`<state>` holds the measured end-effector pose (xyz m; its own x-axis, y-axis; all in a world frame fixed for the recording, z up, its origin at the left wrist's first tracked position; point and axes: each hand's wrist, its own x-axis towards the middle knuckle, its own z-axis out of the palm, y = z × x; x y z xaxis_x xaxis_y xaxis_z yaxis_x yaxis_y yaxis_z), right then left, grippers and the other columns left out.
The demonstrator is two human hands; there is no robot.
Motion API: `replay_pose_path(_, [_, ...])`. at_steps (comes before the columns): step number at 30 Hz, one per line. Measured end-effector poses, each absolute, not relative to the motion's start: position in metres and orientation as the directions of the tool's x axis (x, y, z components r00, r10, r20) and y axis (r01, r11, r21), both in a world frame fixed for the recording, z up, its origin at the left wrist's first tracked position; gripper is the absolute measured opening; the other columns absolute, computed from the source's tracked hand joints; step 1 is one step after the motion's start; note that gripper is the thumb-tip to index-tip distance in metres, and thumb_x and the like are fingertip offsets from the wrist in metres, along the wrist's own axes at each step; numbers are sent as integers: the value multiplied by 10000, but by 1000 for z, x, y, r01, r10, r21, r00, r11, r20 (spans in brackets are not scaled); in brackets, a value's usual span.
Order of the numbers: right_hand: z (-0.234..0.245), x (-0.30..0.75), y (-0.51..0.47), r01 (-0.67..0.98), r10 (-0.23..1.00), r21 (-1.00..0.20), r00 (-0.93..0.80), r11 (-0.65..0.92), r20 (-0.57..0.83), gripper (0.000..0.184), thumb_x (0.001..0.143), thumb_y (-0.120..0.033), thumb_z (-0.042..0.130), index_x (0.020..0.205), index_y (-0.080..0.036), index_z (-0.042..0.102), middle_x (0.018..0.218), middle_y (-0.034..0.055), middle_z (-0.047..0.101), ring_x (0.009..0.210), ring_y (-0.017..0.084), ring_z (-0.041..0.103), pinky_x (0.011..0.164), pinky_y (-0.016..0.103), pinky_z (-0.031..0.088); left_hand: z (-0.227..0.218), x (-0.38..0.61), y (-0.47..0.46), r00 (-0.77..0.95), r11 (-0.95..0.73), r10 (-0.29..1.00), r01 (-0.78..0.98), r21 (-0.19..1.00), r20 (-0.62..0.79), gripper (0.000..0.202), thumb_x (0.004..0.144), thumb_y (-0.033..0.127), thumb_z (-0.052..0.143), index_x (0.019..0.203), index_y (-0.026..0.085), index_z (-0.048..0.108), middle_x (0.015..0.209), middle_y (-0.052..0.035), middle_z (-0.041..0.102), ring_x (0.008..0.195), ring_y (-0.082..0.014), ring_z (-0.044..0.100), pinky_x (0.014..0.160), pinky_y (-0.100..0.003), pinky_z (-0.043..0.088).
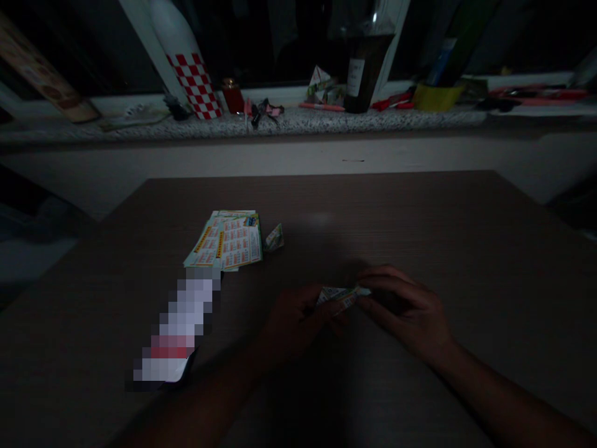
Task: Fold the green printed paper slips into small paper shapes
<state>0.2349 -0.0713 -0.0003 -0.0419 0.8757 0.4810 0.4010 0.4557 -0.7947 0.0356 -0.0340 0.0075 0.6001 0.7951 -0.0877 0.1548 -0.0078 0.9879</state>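
A small folded piece of printed paper (339,297) is held between my two hands, above the table. My left hand (301,317) pinches its left and lower part, with the thumb lying across the front. At its right tip, my right hand (410,305) grips the paper between thumb and fingers. Farther back on the left lies a stack of printed paper sheets (240,242) with rows of small calendar-like blocks. Beside that stack sits another small folded paper piece (275,238). The dim light hides the finer folds.
A lit phone-like device (181,320), its screen pixelated, lies left on the wooden table (420,218). Behind, a granite sill (289,124) carries a red-and-white checkered bottle (193,78), a dark labelled bottle (366,71), a yellow container (436,98) and several small items.
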Motion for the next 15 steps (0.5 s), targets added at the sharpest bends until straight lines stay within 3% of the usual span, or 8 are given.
replay_pose_path(6, [-4,234,-74,379,899,-825,-51,419,434,166,807,-163,674,949,-242,709,920,50,688,820,189,662,700,321,546,8,36,-35,612,-52,789,157,986,-56,207,895,306,556,943,144,676,742,-18,712,632,-121,669,603,-213,498])
replay_pose_path(15, [-7,234,-75,328,907,-846,-111,420,407,103,852,-173,604,771,-187,667,690,31,658,668,169,615,637,314,481,8,35,-37,646,-48,756,217,975,-106,258,902,347,532,896,132,674,731,-27,699,652,-130,657,612,-216,485])
